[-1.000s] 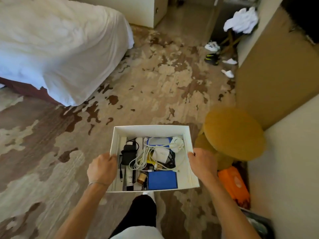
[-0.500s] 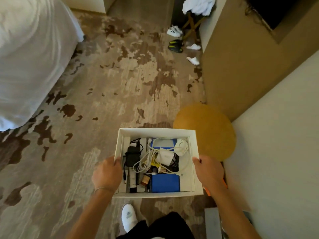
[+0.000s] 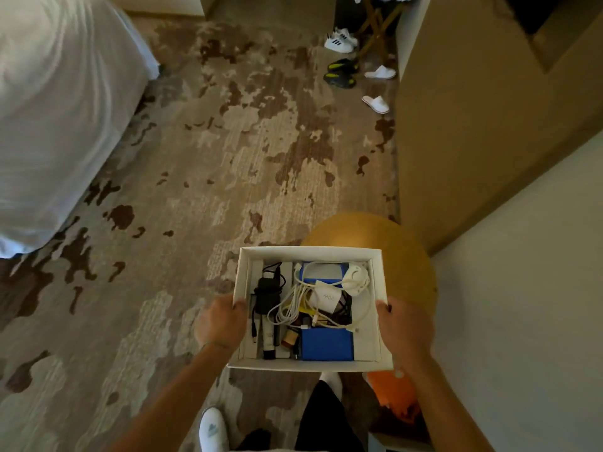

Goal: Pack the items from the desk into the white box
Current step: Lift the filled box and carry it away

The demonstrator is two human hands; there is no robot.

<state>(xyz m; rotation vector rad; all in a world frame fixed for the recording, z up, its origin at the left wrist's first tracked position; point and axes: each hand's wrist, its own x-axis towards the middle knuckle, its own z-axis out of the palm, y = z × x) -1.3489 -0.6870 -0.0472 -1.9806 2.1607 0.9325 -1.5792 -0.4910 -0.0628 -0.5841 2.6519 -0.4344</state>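
I carry the white box [image 3: 310, 251] in front of me above the carpet. My left hand [image 3: 219, 321] grips its left wall and my right hand [image 3: 402, 327] grips its right wall. Inside lie a black power adapter [image 3: 268, 288], tangled white cables [image 3: 293, 308], a white charger [image 3: 326, 300], a blue case [image 3: 327, 348], a second blue item [image 3: 321, 272] at the far end and a dark tube [image 3: 269, 340].
A round yellow stool [image 3: 404, 252] sits just behind and right of the box, an orange object [image 3: 391, 396] under it. A white bed [image 3: 55, 109] is at the left, a beige wall [image 3: 522, 288] at the right. Shoes [image 3: 341, 73] and slippers [image 3: 375, 103] lie far ahead.
The view has swung left to right across the room: the bed has slid further left, the stool has moved behind the box. Both hands keep the same hold on the box.
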